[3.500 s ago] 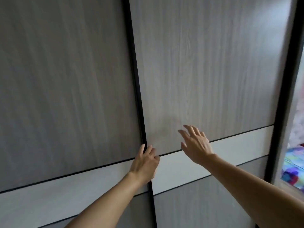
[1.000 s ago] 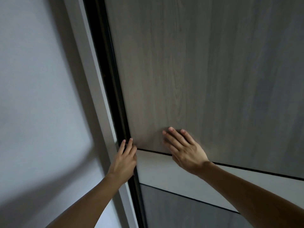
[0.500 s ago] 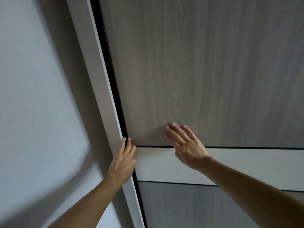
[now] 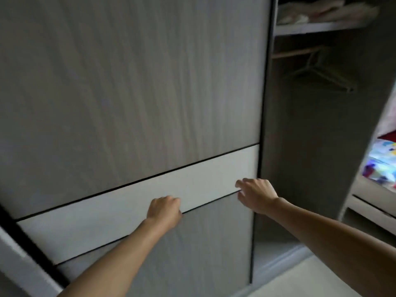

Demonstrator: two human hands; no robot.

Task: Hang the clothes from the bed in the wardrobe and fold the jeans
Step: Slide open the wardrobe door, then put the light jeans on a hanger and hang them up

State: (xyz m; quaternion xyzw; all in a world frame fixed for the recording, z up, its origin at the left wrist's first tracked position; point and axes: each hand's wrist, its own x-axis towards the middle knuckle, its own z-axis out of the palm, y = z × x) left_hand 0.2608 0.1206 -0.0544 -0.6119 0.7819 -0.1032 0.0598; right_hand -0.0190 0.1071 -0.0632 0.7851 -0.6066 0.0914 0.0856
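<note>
Neither grip holds anything, left hand (image 4: pixel 165 211) curled against the sliding door (image 4: pixel 128 93)'s pale band, right hand (image 4: pixel 256 195) loosely bent by its right edge, beside the open wardrobe (image 4: pixel 310 146) with bare hangers (image 4: pixel 321 71), bed (image 4: pixel 383 166) beyond, clothes not discernible; an unsteadied door could roll shut, pinching fingers.

Found sliding door (image 4: pixel 128 93) directly ahead of fingers (image 4: pixel 171 200) of left hand (image 4: pixel 165 211), level with cross band (image 4: pixel 96 219) on the door. Found fingers (image 4: pixel 242 184) of right hand (image 4: pixel 256 195) further right, at door's right edge. Logged open wardrobe bay (image 4: pixel 310 146) just right of those fingers. Noted inside, up and right of fingers: shelf (image 4: pixel 317 28) with folded items (image 4: pixel 321 11) on it, rail (image 4: pixel 295 52) under shelf, hangers (image 4: pixel 321 76) on rail. Noted bed (image 4: pixel 383 166) far right, beyond wardrobe side panel (image 4: pixel 364 125); floor (image 4: pixel 300 281) below and right.
</note>
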